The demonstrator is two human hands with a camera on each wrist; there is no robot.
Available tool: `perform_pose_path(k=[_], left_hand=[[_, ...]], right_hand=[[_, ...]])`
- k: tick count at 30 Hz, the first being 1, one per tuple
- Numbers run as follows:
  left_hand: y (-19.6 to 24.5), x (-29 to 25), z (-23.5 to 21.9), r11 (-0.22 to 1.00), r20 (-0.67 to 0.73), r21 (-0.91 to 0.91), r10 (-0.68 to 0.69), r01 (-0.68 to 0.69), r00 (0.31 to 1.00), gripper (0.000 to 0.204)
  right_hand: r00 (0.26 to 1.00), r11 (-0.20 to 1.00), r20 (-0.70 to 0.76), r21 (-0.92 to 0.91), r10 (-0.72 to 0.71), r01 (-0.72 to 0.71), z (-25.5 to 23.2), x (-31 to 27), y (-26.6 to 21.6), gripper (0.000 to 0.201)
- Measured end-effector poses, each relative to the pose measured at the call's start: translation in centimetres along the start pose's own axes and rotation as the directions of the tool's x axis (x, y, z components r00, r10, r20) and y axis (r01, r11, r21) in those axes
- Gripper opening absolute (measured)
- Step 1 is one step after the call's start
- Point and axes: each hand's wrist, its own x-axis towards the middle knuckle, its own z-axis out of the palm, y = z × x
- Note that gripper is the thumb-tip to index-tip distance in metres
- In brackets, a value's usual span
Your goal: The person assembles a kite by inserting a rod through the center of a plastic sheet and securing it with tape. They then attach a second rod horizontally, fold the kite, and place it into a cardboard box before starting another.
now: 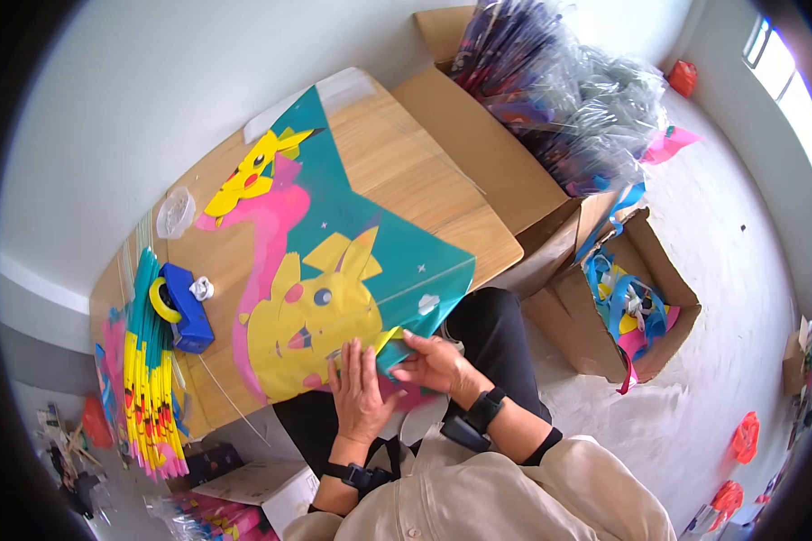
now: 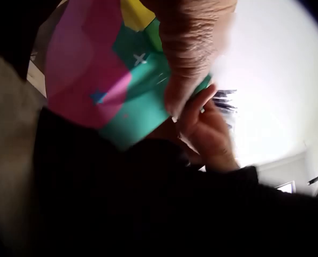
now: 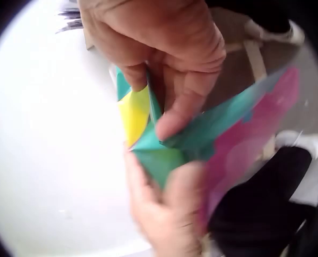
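Observation:
A teal, pink and yellow printed sheet [image 1: 397, 261] with cartoon faces spreads over the table, its near edge hanging toward the person's lap. At that edge, my right hand [image 1: 437, 368] pinches a folded bit of the sheet between thumb and fingers. Just left of it, my left hand [image 1: 361, 397] lies with its fingers along the yellow print. The right wrist view shows the left hand [image 3: 172, 214] blurred, its thumb and fingers on either side of the teal fold [image 3: 164, 155]. In the left wrist view, the sheet's teal and pink underside [image 2: 137, 101] shows beside the left thumb [image 2: 188, 64].
On the wooden table [image 1: 406, 153], a blue tape dispenser [image 1: 189, 311] stands beside a bundle of folded teal-and-yellow pieces [image 1: 149, 388] and a small clear dish [image 1: 177, 213]. Right of the table are a carton of plastic-wrapped bundles [image 1: 550, 99] and an open box of scraps [image 1: 636, 307].

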Motion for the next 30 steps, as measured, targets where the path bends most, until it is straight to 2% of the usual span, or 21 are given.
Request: perform_pose_path(k=[1, 2, 3, 5, 7, 9, 10, 11, 12, 13, 14, 15, 16, 17, 18, 20, 21, 23, 26, 29, 30], left_hand=[[-0.2, 0.0, 1.1, 0.999, -0.171, 0.044, 0.015, -0.008, 0.985, 0.068], [-0.9, 0.0, 1.6, 0.999, -0.176, 0.044, 0.032, -0.024, 0.984, 0.068], [-1.9, 0.3, 1.5, 0.998, -0.222, -0.062, 0.0, -0.014, 0.975, 0.052], [-3.0, 1.7, 0.3, 0.98, -0.299, -0.196, -0.037, -0.023, 0.954, 0.021], [-4.8, 2.7, -0.5, 0.951, -0.26, -0.306, -0.133, 0.049, 0.957, 0.017], [-5.4, 4.4, -3.1, 0.871, -0.155, -0.464, -0.258, 0.16, 0.954, 0.013], [-5.7, 5.3, -4.2, 0.768, -0.092, -0.616, -0.294, 0.178, 0.951, 0.011], [-6.5, 6.2, -4.6, 0.772, -0.094, -0.611, -0.288, 0.173, 0.953, 0.011], [-7.5, 7.0, -5.1, 0.725, -0.035, -0.663, -0.275, 0.184, 0.961, 0.01], [-8.6, 7.7, -5.6, 0.675, 0.021, -0.712, -0.257, 0.195, 0.966, 0.01], [-10.3, 8.3, -5.5, 0.724, 0.077, -0.663, -0.189, 0.192, 0.979, 0.009], [-11.1, 8.8, -5.3, 0.728, 0.074, -0.659, -0.187, 0.189, 0.98, 0.009], [-11.6, 9.4, -5.1, 0.631, 0.155, -0.732, -0.213, 0.257, 0.965, 0.01], [-11.9, 9.7, -5.0, 0.522, 0.239, -0.789, -0.229, 0.326, 0.944, 0.01], [-12.0, 10.1, -5.0, 0.523, 0.239, -0.787, -0.229, 0.326, 0.944, 0.01], [-12.3, 10.9, -4.9, 0.282, 0.405, -0.831, -0.285, 0.479, 0.869, 0.013], [-12.9, 11.2, -4.7, 0.282, 0.406, -0.83, -0.286, 0.481, 0.868, 0.013], [-14.9, 11.5, -3.7, 0.253, 0.526, -0.777, -0.241, 0.576, 0.815, 0.014], [-17.4, 12.1, -2.1, 0.174, 0.607, -0.759, -0.16, 0.628, 0.778, 0.013], [-17.4, 12.8, -1.8, -0.019, 0.695, -0.709, -0.192, 0.705, 0.693, 0.012], [-16.7, 13.0, -2.1, -0.021, 0.697, -0.707, -0.19, 0.707, 0.692, 0.012]], right_hand=[[0.994, 0.998, 0.112, 0.055, 0.003, -0.009, 0.9, -0.4, 0.1, 0.035], [0.967, 0.997, 0.246, 0.05, -0.062, 0.051, 1.5, -0.7, 0.6, 0.033], [0.92, 0.993, 0.373, 0.051, -0.122, 0.111, 2.1, -1.3, 0.8, 0.031], [0.915, 0.985, 0.375, -0.023, -0.147, 0.168, 3.1, -3.2, -0.6, 0.023], [0.956, 0.809, 0.036, -0.524, -0.292, 0.267, -0.4, -2.8, -2.0, 0.021], [0.79, 0.802, -0.235, -0.379, -0.566, 0.462, -4.7, -0.9, -3.2, 0.037], [0.705, 0.72, -0.206, -0.373, -0.679, 0.585, -4.7, -1.1, -4.5, 0.047], [0.604, 0.624, -0.181, -0.362, -0.776, 0.693, -4.6, -1.0, -6.1, 0.058], [0.594, 0.591, -0.113, -0.347, -0.797, 0.728, -2.9, -1.8, -7.7, 0.064], [0.577, 0.557, -0.041, -0.329, -0.815, 0.763, -1.3, -2.4, -9.3, 0.071], [0.575, 0.555, -0.039, -0.323, -0.817, 0.766, -0.6, -1.9, -10.7, 0.071], [0.574, 0.53, 0.091, -0.29, -0.814, 0.797, 0.0, -1.3, -11.7, 0.076], [0.559, 0.507, 0.218, -0.253, -0.8, 0.824, 0.5, -0.8, -12.7, 0.08], [0.559, 0.507, 0.218, -0.251, -0.8, 0.824, 0.7, -0.2, -13.5, 0.08], [0.643, 0.589, 0.271, -0.261, -0.716, 0.765, 0.8, 0.4, -14.2, 0.08], [0.79, 0.768, 0.344, -0.236, -0.508, 0.596, -0.1, 2.1, -15.5, 0.079], [0.791, 0.769, 0.343, -0.234, -0.507, 0.594, -0.2, 2.7, -15.4, 0.079], [0.671, 0.683, 0.398, -0.137, -0.626, 0.718, -0.5, 3.7, -14.8, 0.074], [0.627, 0.644, 0.366, -0.091, -0.688, 0.759, 0.6, 3.0, -15.3, 0.064], [0.679, 0.698, 0.41, -0.129, -0.609, 0.704, 0.9, 2.9, -16.0, 0.045], [0.68, 0.698, 0.407, -0.131, -0.61, 0.704, 0.7, 3.4, -16.1, 0.045]])
